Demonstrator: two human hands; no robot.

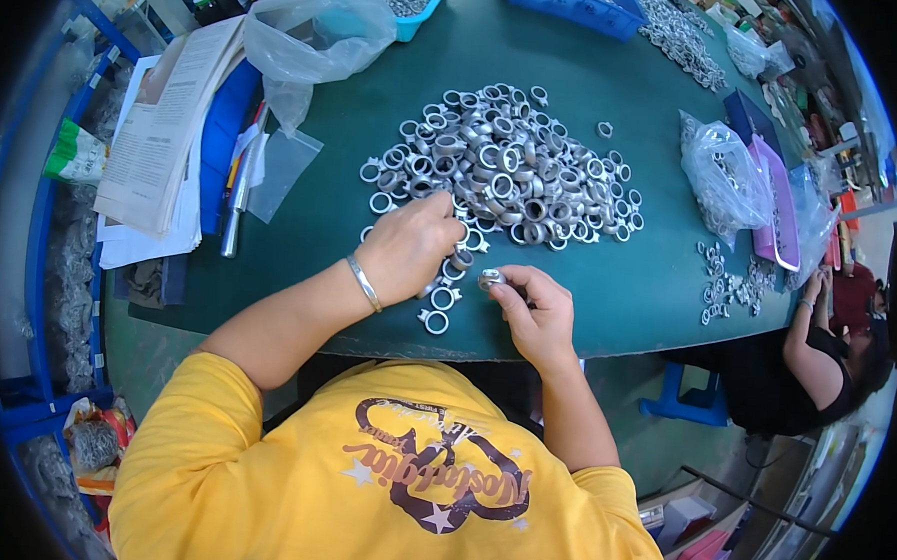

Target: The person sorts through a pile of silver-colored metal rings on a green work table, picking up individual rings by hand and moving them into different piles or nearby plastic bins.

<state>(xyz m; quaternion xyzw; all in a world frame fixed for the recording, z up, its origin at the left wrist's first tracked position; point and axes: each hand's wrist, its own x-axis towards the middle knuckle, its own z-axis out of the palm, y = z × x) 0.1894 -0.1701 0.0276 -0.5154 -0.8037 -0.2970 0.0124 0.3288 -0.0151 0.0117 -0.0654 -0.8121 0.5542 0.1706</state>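
A large heap of silver metal rings, many with a small tab on the rim, lies on the green tabletop. My left hand, with a bangle on its wrist, reaches to the heap's near left edge. Its fingers are drawn together and pointing down, and what they pinch, if anything, is hidden. Just right of it, several loose rings trail toward the table's near edge. My right hand grips one metal ring between thumb and fingers, in front of the heap.
Papers, a clear plastic bag and pens flank the left side. Blue bins with metal parts stand at the back. Bagged parts, a pink tray and smaller rings lie right. Another person sits at the far right.
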